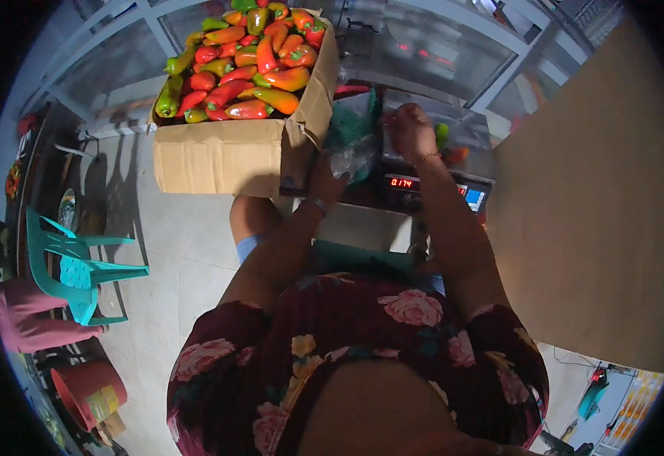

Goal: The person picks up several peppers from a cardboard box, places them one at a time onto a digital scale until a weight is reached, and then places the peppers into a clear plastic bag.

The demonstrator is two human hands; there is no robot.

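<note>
Apparently the work at the scale [475, 137] is at an early stage, judging by how things lie; the cardboard box [218, 159] to the left of the scale is heaped to its top with peppers [267, 57] in red, orange and green, so nearly the whole lot looks unhandled; on the scale itself only a green pepper [442, 135] and a reddish-orange pepper [456, 155] can be made out, both just beside the right wrist, and the arm may hide more; no filled bag can be made out near the scale.

The right hand [412, 135] is above the scale's plate with its fingers bent; whether they pinch anything, I cannot tell; the left hand [324, 180] is left of the scale, at the near edge of some crumpled clear plastic [347, 161] beside green plastic [351, 125]; its fingers are too dark to show whether they grip.

As for writing, the scale's front carries a lit red digital readout [401, 183], so it is evidently switched on, and a blue-and-white panel [475, 199] at its right end, too small to read; far to the left of the scale, on the floor, a red bucket [81, 387] bears a yellowish label [102, 401], likewise illegible.
</note>
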